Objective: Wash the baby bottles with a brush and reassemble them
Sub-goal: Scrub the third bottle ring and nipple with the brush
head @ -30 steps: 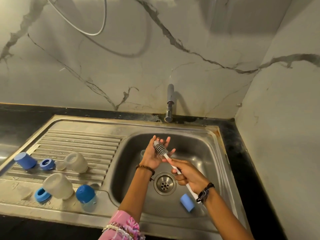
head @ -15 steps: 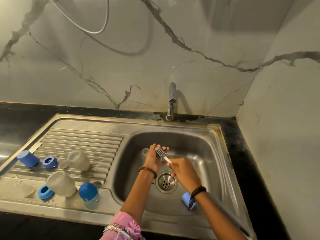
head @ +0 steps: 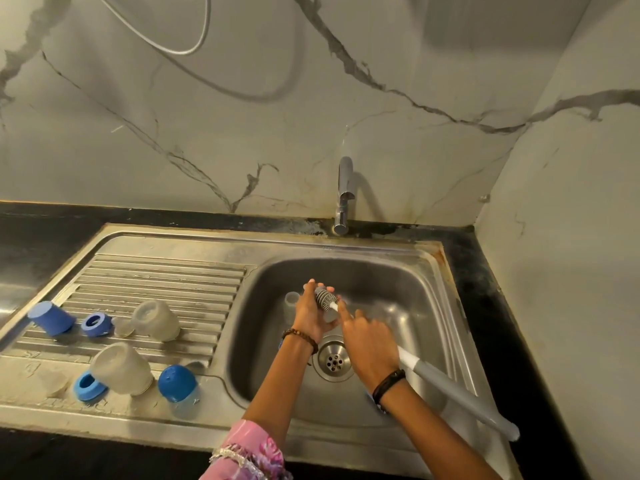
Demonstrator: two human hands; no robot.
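Right now the washing is happening over the basin of the steel sink [head: 446, 306], near its drain [head: 333, 361], presumably so that drips fall straight into it. The left hand [head: 313, 315] is cupped with its fingers [head: 309, 285] curled up around the grey ribbed head of the bottle brush [head: 325, 298], which lies against the palm; whether a small clear part sits in that palm as well cannot be told. The right hand [head: 369, 344] grips the white neck of the brush, index finger stretched along it toward the head, likely to steer it. The long grey handle runs back past the wrist toward the sink's right front corner.

A small clear cup-like piece [head: 291, 301] stands in the basin just beside the left hand. The other bottle parts lie on the ribbed drainboard [head: 173, 271] at the left, probably laid out to drain: a blue cap [head: 52, 318], a blue ring [head: 95, 325] and a clear bottle [head: 156, 320] on its side in the far row; nearer the front edge, another blue ring [head: 87, 386] touching a second clear bottle [head: 123, 368], and a blue domed cap [head: 177, 382] on a clear piece. Judging by this, nothing is reassembled yet. The tap [head: 344, 195] shows no visible stream.
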